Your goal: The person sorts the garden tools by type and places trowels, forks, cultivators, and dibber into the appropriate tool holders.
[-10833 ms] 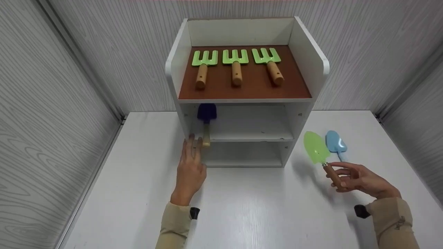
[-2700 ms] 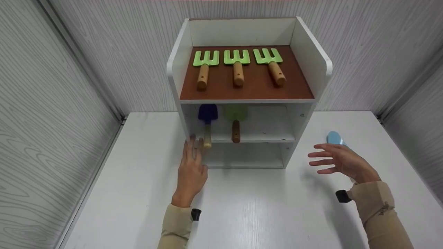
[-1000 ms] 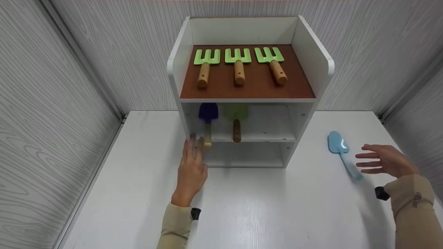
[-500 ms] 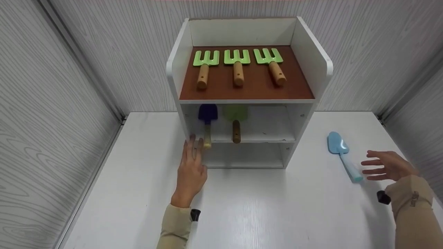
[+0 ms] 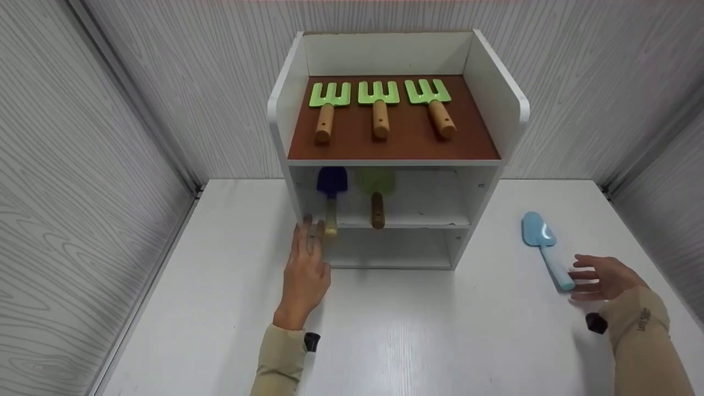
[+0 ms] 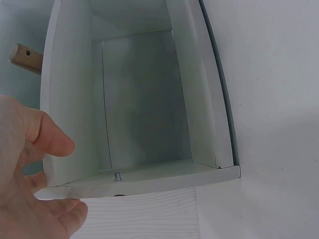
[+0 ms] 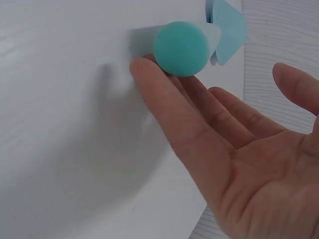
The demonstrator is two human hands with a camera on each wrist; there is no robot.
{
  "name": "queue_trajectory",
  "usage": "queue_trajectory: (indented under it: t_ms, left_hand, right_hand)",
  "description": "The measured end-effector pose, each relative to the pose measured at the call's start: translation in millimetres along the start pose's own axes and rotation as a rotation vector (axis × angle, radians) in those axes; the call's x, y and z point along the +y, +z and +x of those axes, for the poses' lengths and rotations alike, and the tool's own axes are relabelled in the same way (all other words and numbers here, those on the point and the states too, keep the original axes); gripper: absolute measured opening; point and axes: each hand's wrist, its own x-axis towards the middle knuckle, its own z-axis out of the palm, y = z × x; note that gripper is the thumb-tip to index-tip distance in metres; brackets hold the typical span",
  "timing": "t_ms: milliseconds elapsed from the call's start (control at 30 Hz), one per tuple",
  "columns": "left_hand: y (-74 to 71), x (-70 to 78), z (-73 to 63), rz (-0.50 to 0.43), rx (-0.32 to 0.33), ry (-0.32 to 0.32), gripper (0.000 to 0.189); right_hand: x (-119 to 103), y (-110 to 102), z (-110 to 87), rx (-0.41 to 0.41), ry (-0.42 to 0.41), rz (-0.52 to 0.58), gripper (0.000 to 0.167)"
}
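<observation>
My left hand (image 5: 306, 275) rests at the left front edge of a white shelf unit (image 5: 477, 198), straight fingers on either side of its side panel. My right hand (image 5: 608, 279) is at the handle end of a light blue trowel (image 5: 539, 229) lying on the table. In the right wrist view, its extended fingers (image 7: 169, 104) reach beside and under the round turquoise handle end (image 7: 180, 49), with the thumb apart; whether they touch it I cannot tell. On the middle shelf lie a dark blue trowel (image 5: 332, 180) and a green trowel (image 5: 378, 210) with a brown handle.
Three green hand forks (image 5: 330, 96) with wooden handles lie in a row on the brown top shelf. The white table (image 5: 396, 330) runs in front and to both sides. Grey wood-patterned panels (image 5: 110, 247) enclose the sides and back.
The green trowel went from my right hand to the middle shelf. My right hand then moved right, past the blue trowel, and lowered to its handle. My left hand stays put.
</observation>
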Motion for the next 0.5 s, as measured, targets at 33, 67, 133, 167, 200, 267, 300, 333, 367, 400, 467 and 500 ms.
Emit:
queue_trajectory:
  t_ms: [33, 67, 133, 167, 200, 267, 300, 333, 367, 400, 467, 500]
  left_hand:
    - [0.2, -0.3, 0.5, 0.001, 0.004, 0.002, 0.074]
    - [0.3, -0.4, 1.2, 0.001, 0.008, 0.004, 0.074]
    - [0.4, -0.6, 2.1, 0.004, 0.019, 0.009, 0.073]
    - [0.5, -0.5, 2.4, 0.006, 0.023, 0.011, 0.073]
    - [0.8, -0.6, 2.4, 0.007, 0.026, 0.013, 0.073]
    - [1.3, -0.2, 1.9, 0.008, 0.026, 0.015, 0.073]
    - [1.7, -0.1, 1.3, 0.009, 0.024, 0.016, 0.073]
    - [2.1, -0.1, 0.8, 0.01, 0.022, 0.016, 0.074]
    - [2.4, 0.0, 0.2, 0.012, 0.02, 0.017, 0.073]
    - [2.8, 0.0, -0.3, 0.015, 0.018, 0.017, 0.073]
    - [2.7, 0.3, -0.9, 0.021, 0.016, 0.017, 0.073]
    - [2.9, 0.2, -0.9, 0.022, 0.017, 0.017, 0.073]
  right_hand:
    - [-0.9, 1.7, 0.5, 0.007, 0.003, 0.012, 0.071]
    - [-1.9, 3.5, 1.0, 0.016, 0.007, 0.023, 0.068]
    - [-3.7, 7.9, 1.7, 0.037, 0.015, 0.033, 0.061]
    - [-4.4, 10.4, 1.8, 0.049, 0.021, 0.036, 0.057]
    - [-4.7, 12.9, 1.9, 0.061, 0.023, 0.031, 0.055]
    - [-4.0, 18.4, 2.2, 0.093, 0.035, 0.015, 0.053]
    - [-3.2, 20.8, 2.2, 0.111, 0.042, 0.008, 0.053]
    - [-2.4, 23.2, 1.9, 0.123, 0.046, 0.001, 0.053]
    - [-1.5, 24.7, 1.8, 0.134, 0.046, -0.008, 0.053]
    - [-0.6, 26.0, 2.1, 0.144, 0.045, -0.018, 0.053]
    - [0.8, 28.1, 3.8, 0.161, 0.045, -0.028, 0.055]
    - [1.3, 28.4, 4.9, 0.165, 0.04, -0.033, 0.056]
